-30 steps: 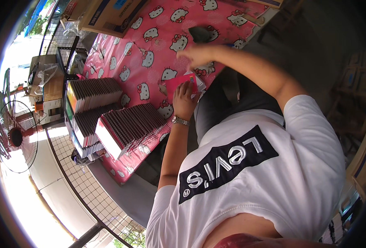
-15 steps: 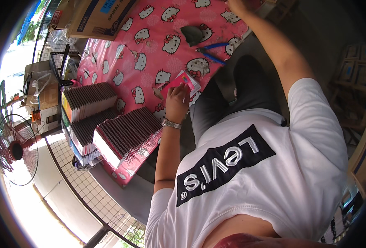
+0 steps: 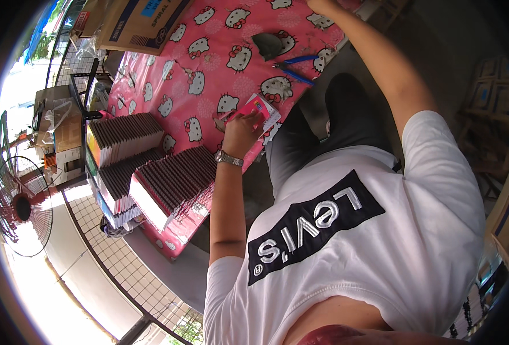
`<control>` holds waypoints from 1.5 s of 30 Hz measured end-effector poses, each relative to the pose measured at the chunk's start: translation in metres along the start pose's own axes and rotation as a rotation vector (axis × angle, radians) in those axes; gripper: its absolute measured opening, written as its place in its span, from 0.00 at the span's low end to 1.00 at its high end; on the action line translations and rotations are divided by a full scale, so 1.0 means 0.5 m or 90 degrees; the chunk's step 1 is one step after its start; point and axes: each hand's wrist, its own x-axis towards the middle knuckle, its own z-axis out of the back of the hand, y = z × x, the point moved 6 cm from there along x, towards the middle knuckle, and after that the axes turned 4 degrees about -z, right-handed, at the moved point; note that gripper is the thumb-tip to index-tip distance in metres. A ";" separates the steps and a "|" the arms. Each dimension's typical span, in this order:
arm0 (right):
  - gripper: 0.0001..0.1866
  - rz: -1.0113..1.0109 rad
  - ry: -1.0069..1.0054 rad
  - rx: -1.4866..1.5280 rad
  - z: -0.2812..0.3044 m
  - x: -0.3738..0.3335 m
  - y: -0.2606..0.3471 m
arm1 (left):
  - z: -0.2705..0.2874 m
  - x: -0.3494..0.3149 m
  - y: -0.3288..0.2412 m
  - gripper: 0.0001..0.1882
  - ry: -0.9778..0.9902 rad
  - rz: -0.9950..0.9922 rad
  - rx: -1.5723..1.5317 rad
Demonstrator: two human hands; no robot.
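My left hand (image 3: pixel 243 133), with a metal watch on its wrist, is at the near edge of the table. Its fingers are closed over a small pink spiral notebook (image 3: pixel 259 109) with white pages, hiding much of its cover. Farther off, my right hand (image 3: pixel 322 7) reaches to the far right of the table. The top of the picture cuts it off, so its fingers and anything in them cannot be made out. Between the hands lie blue-handled pliers (image 3: pixel 296 70) and a dark grey-green piece (image 3: pixel 267 46), whose kind I cannot tell.
Stacks of spiral notebooks (image 3: pixel 176 181) stand at the table's left edge, with more notebooks (image 3: pixel 125 138) behind them. A cardboard box (image 3: pixel 142 26) is at the far left of the pink patterned tablecloth (image 3: pixel 208 75). A fan (image 3: pixel 23 207) stands left, beyond the table.
My left hand has shifted slightly left on the pink notebook, baring more of its spiral edge. My right hand has moved a little left, farther out of the picture.
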 end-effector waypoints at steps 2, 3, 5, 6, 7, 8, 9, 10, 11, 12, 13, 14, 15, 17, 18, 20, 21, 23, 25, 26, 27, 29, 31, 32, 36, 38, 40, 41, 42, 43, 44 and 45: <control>0.20 -0.038 0.060 0.111 0.007 -0.029 0.030 | 0.003 0.005 -0.001 0.14 0.009 0.004 -0.014; 0.17 -0.064 0.090 0.231 0.002 -0.055 0.040 | 0.004 0.015 -0.004 0.13 0.017 -0.006 -0.019; 0.17 -0.103 0.255 0.416 0.001 -0.150 0.161 | 0.000 -0.008 0.007 0.12 0.028 0.025 -0.005; 0.18 -0.113 0.278 0.460 0.011 -0.194 0.190 | -0.005 -0.004 0.009 0.12 0.035 0.024 0.009; 0.21 -0.202 0.362 0.611 0.011 -0.251 0.226 | -0.010 -0.005 0.013 0.12 0.045 0.031 0.024; 0.22 -0.329 0.392 0.665 0.015 -0.304 0.258 | -0.006 -0.008 0.012 0.12 0.026 0.029 0.020; 0.19 -0.410 0.401 0.731 0.001 -0.359 0.257 | -0.003 0.002 0.005 0.12 0.009 0.015 0.014; 0.10 -0.436 0.395 0.720 -0.015 -0.413 0.268 | 0.000 0.003 0.000 0.12 -0.008 0.011 0.010; 0.10 -0.484 0.437 0.635 -0.020 -0.463 0.296 | 0.003 -0.008 0.011 0.12 -0.041 0.051 -0.019; 0.12 -0.406 0.452 0.560 -0.057 -0.509 0.286 | 0.006 -0.004 0.018 0.12 -0.068 0.074 -0.051; 0.14 -0.325 0.426 0.463 -0.060 -0.536 0.311 | 0.008 -0.017 0.030 0.11 -0.096 0.112 -0.079; 0.14 -0.181 0.343 0.349 -0.063 -0.549 0.327 | 0.011 -0.014 0.025 0.12 -0.103 0.109 -0.073; 0.15 -0.036 0.263 0.233 -0.058 -0.555 0.354 | 0.015 -0.014 0.020 0.12 -0.113 0.110 -0.067; 0.16 -0.069 0.331 0.206 -0.074 -0.575 0.357 | 0.014 -0.018 0.015 0.12 -0.125 0.135 -0.067; 0.16 -0.084 0.366 0.192 -0.080 -0.580 0.361 | 0.010 -0.022 0.013 0.12 -0.126 0.159 -0.074; 0.16 -0.060 0.332 0.208 -0.069 -0.575 0.372 | 0.005 -0.030 0.011 0.13 -0.143 0.167 -0.090; 0.16 -0.047 0.316 0.216 -0.063 -0.569 0.379 | 0.004 -0.034 0.008 0.13 -0.158 0.151 -0.098; 0.15 0.015 0.271 0.210 -0.062 -0.555 0.388 | 0.000 -0.034 0.003 0.14 -0.174 0.119 -0.090; 0.16 -0.167 0.339 0.383 -0.086 -0.547 0.358 | -0.005 -0.028 -0.002 0.14 -0.175 0.087 -0.060; 0.17 -0.383 0.424 0.558 -0.109 -0.554 0.341 | -0.002 -0.026 -0.007 0.14 -0.187 0.074 -0.063; 0.18 -0.603 0.505 0.730 -0.121 -0.566 0.349 | 0.002 -0.028 -0.016 0.14 -0.200 0.064 -0.065; 0.19 -0.779 0.450 0.888 -0.098 -0.555 0.366 | 0.007 -0.031 -0.018 0.15 -0.202 0.078 -0.044; 0.20 -0.847 0.443 0.948 -0.070 -0.540 0.382 | 0.001 -0.032 -0.002 0.15 -0.179 0.123 0.001; 0.20 -0.818 0.439 0.891 -0.050 -0.529 0.387 | 0.016 -0.030 -0.007 0.14 -0.169 0.141 0.041; 0.11 -0.395 0.461 0.603 -0.041 -0.484 0.342 | 0.088 -0.004 -0.050 0.11 -0.092 0.192 0.204; 0.11 -0.194 0.332 0.577 -0.034 -0.485 0.337 | 0.083 0.003 -0.049 0.10 -0.065 0.222 0.257; 0.22 -0.208 0.474 0.455 -0.006 -0.505 0.373 | 0.058 -0.022 -0.029 0.10 -0.069 0.284 0.279; 0.26 -0.167 0.441 0.458 -0.006 -0.522 0.388 | 0.052 -0.017 -0.035 0.11 -0.098 0.269 0.276; 0.30 -0.130 0.406 0.460 -0.022 -0.543 0.402 | 0.044 -0.011 -0.044 0.11 -0.126 0.252 0.271; 0.34 -0.090 0.377 0.462 -0.035 -0.562 0.421 | 0.035 -0.012 -0.052 0.11 -0.154 0.241 0.267; 0.42 -0.104 0.497 0.536 -0.056 -0.587 0.453 | 0.027 -0.016 -0.064 0.11 -0.194 0.212 0.244; 0.42 -0.122 0.535 0.568 -0.059 -0.591 0.456 | 0.018 -0.021 -0.075 0.11 -0.234 0.183 0.221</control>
